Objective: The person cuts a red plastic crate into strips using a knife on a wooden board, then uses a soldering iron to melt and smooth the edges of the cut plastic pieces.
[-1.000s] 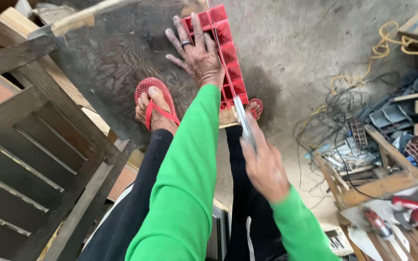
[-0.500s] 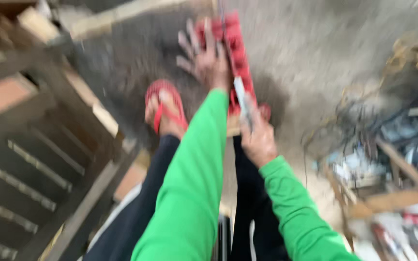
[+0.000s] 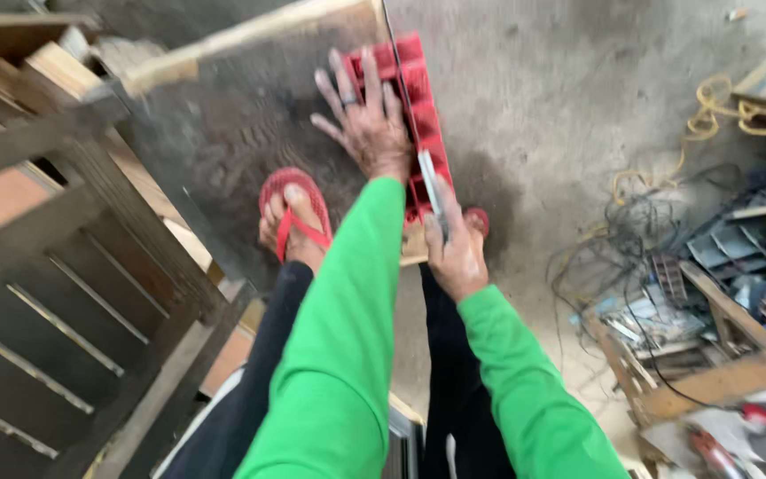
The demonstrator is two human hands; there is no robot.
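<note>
Since the earlier frames the view has tipped and drawn closer, while both hands have kept their places on the red plastic grid [image 3: 414,106]; the right hand seems to have slid slightly nearer along it. That grid, a long strip of small open cells, lies on the concrete floor [image 3: 578,80] straight ahead, its near end resting on a wooden board [image 3: 414,248] by the feet. The left hand [image 3: 367,124] lies flat and spread on the far part, pressing it down. The right hand [image 3: 456,253] is clenched around a thin metal blade [image 3: 432,182], forefinger laid along it, its tip against the grid's right edge. Judging from this, the cutting or scoring is mid-way: the strip is in one piece and no cut-off part shows. A red sandal [image 3: 290,208] sits on the left foot. At the right, a shallow wooden crate [image 3: 711,381] holds tangled wires, grey trays and scraps; its full contents are too cluttered to tell. Slatted wooden frames [image 3: 55,293] stand at the left.
</note>
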